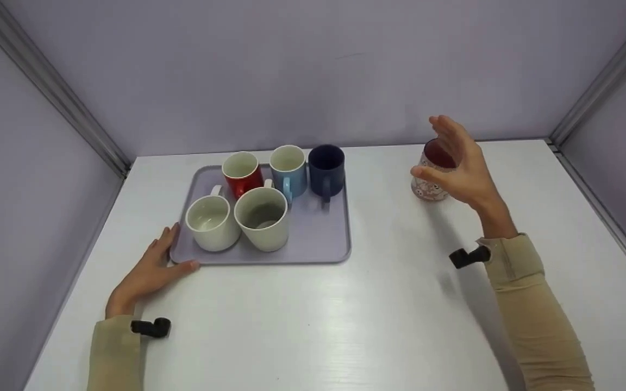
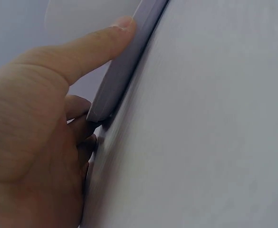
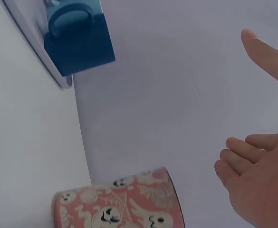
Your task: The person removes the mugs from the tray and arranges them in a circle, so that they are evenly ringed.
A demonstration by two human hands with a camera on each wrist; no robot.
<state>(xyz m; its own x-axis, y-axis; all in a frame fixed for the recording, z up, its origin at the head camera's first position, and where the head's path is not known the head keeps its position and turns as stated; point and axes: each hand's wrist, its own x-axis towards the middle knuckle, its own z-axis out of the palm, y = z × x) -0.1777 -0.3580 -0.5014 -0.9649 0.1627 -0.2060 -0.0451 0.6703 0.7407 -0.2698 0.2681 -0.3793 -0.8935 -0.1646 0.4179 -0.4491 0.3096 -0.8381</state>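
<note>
At the tray's near left corner, my left hand (image 1: 152,270) lies with fingers along the left edge and its extended thumb on the front rim. The left wrist view shows the thumb (image 2: 96,50) against the outside of the lilac tray (image 2: 122,71). My right hand (image 1: 468,176), thumb and fingers spread wide, is raised by a pink ghost-patterned mug (image 1: 427,187) with a dark red inside. It overlaps part of that mug in the head view. In the right wrist view the mug (image 3: 119,204) stands apart from the right hand (image 3: 260,175), whose palm holds nothing.
Upright on the tray (image 1: 318,239) stand a red mug (image 1: 245,182), a light blue mug (image 1: 298,182), a navy mug (image 1: 326,176), a low white mug (image 1: 215,233) and a taller white mug (image 1: 269,233). A lilac wall (image 1: 291,76) rises behind the white table (image 1: 313,320).
</note>
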